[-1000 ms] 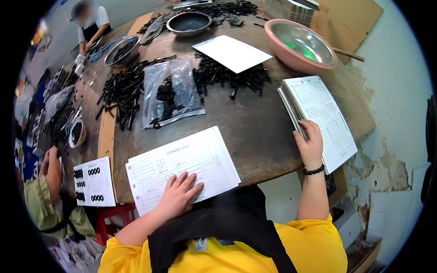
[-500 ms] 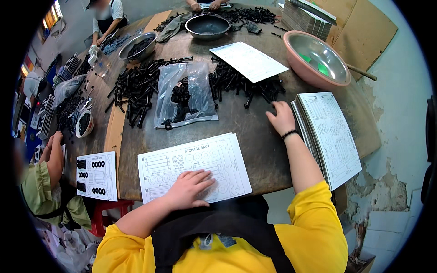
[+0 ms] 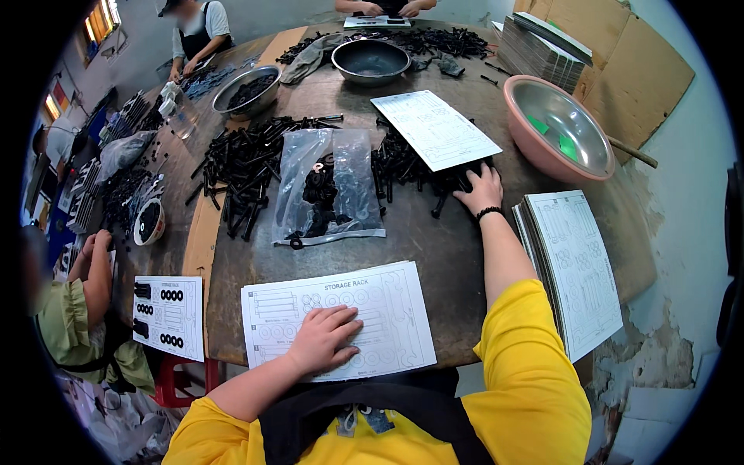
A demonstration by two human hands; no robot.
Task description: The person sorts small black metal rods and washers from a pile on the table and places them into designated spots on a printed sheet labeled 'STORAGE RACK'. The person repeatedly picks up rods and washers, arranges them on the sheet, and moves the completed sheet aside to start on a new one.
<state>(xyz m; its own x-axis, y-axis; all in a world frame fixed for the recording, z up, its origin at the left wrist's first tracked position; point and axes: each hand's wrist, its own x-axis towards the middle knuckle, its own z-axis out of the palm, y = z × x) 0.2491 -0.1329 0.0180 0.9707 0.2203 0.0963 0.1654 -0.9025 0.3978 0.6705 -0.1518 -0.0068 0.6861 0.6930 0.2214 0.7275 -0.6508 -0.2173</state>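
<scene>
My left hand (image 3: 325, 339) lies flat, fingers stretched, on a white card (image 3: 271, 306) printed with line drawings of bolts, washers and wrenches, at the table's near edge. My right hand (image 3: 482, 190), a dark beaded bracelet at its wrist, reaches forward with fingers apart. Its fingertips touch black bolts (image 3: 399, 167) beside the near edge of another white printed sheet (image 3: 438, 128), which lies on that heap. Nothing shows gripped in either hand. Between the two bolt heaps, a clear plastic bag (image 3: 363, 208) holds black washers (image 3: 320, 186). The second bolt heap (image 3: 248, 159) lies left of it.
A stack of printed cards (image 3: 577, 267) stands at the right edge. Behind it are a pink basin (image 3: 535, 151) with green scraps, a dark bowl (image 3: 370, 62) and a metal bowl (image 3: 246, 93). Co-workers sit left and across. Another card with black parts (image 3: 169, 318) lies left.
My right hand has moved forward, from the bare tabletop to the bolts by the sheet's edge. The left hand stays on the card. The whole view has shifted slightly.
</scene>
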